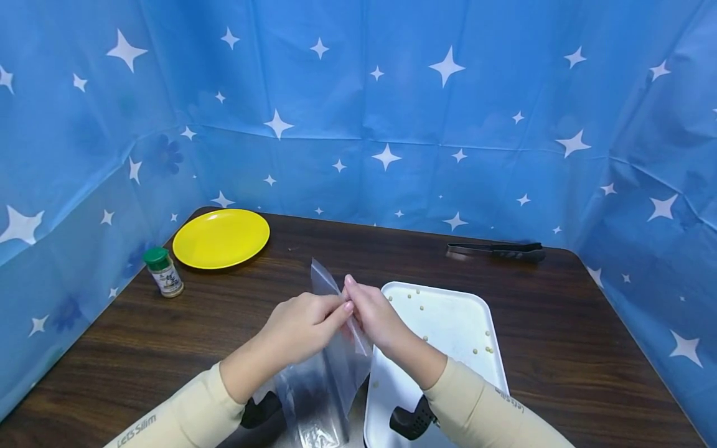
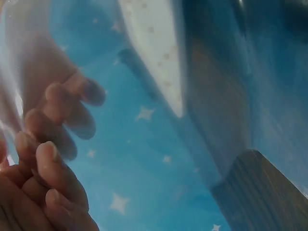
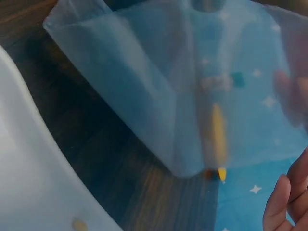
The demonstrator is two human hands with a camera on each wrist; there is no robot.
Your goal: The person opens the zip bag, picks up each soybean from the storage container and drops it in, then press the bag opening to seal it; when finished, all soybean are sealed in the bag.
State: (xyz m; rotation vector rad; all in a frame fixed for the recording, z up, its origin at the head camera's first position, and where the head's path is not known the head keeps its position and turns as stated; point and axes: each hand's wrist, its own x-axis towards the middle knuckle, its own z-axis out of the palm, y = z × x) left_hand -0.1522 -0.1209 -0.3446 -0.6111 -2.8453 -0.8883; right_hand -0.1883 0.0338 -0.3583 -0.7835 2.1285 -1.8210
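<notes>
A dark wooden table [image 1: 168, 348] carries a white tray [image 1: 454, 317] at near right, scattered with small beans [image 1: 482, 350]. Just left of the tray, a clear plastic bag [image 1: 325, 379] is held upright; the left hand [image 1: 305, 323] and right hand [image 1: 378, 317] meet, fingers pinched together on its top edge

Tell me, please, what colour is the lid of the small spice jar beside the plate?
Green; the spice jar shows best in the head view.
</notes>
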